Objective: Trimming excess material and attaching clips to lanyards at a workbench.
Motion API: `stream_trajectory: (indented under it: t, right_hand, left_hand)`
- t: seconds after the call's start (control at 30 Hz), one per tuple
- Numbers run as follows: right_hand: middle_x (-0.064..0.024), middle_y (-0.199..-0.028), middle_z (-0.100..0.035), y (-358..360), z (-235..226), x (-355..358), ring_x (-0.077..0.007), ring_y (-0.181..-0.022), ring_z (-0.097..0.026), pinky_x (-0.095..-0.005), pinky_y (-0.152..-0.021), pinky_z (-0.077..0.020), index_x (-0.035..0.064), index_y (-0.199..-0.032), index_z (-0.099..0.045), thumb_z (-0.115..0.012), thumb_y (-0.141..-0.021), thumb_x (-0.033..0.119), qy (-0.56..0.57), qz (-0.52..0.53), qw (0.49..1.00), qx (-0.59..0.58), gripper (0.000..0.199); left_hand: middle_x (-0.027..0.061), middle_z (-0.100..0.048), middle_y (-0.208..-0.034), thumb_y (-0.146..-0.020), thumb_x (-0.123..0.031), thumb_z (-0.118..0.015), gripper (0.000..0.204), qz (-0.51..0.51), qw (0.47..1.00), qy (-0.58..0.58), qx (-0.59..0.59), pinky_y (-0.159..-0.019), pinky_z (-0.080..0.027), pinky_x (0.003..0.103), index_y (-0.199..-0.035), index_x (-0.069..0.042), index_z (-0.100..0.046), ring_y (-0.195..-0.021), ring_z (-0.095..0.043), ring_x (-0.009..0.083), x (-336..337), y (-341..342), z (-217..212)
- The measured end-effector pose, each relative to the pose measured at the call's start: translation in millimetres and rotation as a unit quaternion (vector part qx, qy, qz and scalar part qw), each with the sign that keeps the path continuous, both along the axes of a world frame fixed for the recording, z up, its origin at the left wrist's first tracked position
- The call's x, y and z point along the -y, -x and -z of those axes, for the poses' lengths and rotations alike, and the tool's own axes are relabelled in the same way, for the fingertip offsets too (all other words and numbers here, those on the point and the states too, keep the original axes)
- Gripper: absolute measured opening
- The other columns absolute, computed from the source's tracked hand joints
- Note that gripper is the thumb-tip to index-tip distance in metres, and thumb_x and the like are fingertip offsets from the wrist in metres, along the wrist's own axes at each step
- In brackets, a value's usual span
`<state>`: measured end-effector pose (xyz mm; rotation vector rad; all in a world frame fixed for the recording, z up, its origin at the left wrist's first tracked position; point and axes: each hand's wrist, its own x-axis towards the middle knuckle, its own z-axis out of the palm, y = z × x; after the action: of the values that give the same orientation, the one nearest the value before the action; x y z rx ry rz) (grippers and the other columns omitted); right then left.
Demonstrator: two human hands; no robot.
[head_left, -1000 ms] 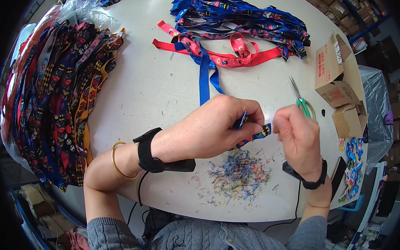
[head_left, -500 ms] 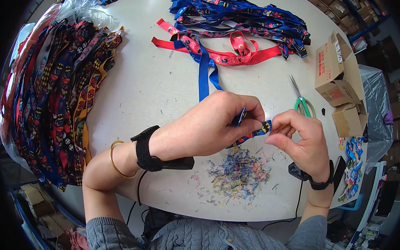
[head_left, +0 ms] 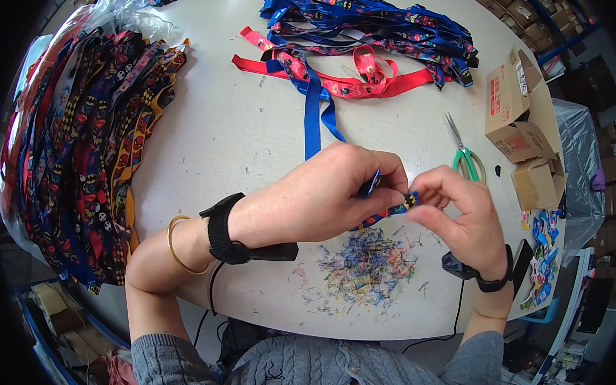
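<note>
My left hand [head_left: 354, 184] is closed round a blue printed ribbon strap [head_left: 380, 216], pinching it near one end between thumb and fingers. A folded part of the strap stands up between the fingers. Close beside it, the curled thumb and fingertips of my right hand [head_left: 457, 207] grip the short end that sticks out. A plain blue length [head_left: 312, 123] runs from behind my left hand up to a red printed ribbon [head_left: 352, 89]. Below my hands lies a pile of coloured thread clippings [head_left: 367, 269] on the white table [head_left: 206, 145].
Bundled blue printed straps [head_left: 372, 25] lie at the far side. At the left, many dark printed straps [head_left: 88, 139] sit on clear plastic. Green-handled scissors [head_left: 467, 155] rest beyond my right hand, near an open cardboard box [head_left: 511, 109]. Small colourful pieces [head_left: 543, 253] line the right edge.
My right hand has edged left and slightly up, its fingertips now meeting the strap's end. The left hand keeps its hold, almost still.
</note>
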<state>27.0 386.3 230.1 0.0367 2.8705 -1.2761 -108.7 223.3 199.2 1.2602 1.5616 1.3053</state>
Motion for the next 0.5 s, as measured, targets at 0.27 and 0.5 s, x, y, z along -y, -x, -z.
stream_trajectory:
  t: [0.27, 0.5]
  right_hand:
    - [-0.0021, -0.068, -0.057, -1.7, 0.2, -4.5, -0.0078, -0.059, -0.053, -0.0222, -0.054, -0.0418, -0.0004, -0.091, -0.055, -0.062, -0.085, 0.007, 0.117, 0.089, 0.989, 0.016, 0.012]
    - [-0.0040, -0.076, -0.058, 1.3, 2.7, 1.5, -0.0133, -0.063, -0.054, -0.0266, -0.058, -0.0419, 0.0034, -0.089, -0.058, -0.070, -0.075, 0.005, -0.045, 0.086, 0.973, -0.207, 0.018]
  left_hand:
    - [0.0023, -0.064, -0.074, -0.091, -0.008, -0.055, 0.011, 0.029, 0.995, 0.030, 0.089, -0.067, -0.045, 0.023, -0.092, 0.001, -0.060, -0.072, -0.058, 0.0071, -0.3, 6.8, 0.9]
    - [0.0035, -0.064, -0.074, -0.091, -0.008, -0.055, 0.012, 0.013, 0.993, 0.041, 0.106, -0.068, -0.045, 0.022, -0.093, 0.003, -0.059, -0.073, -0.059, 0.0071, -0.3, 7.1, -0.5]
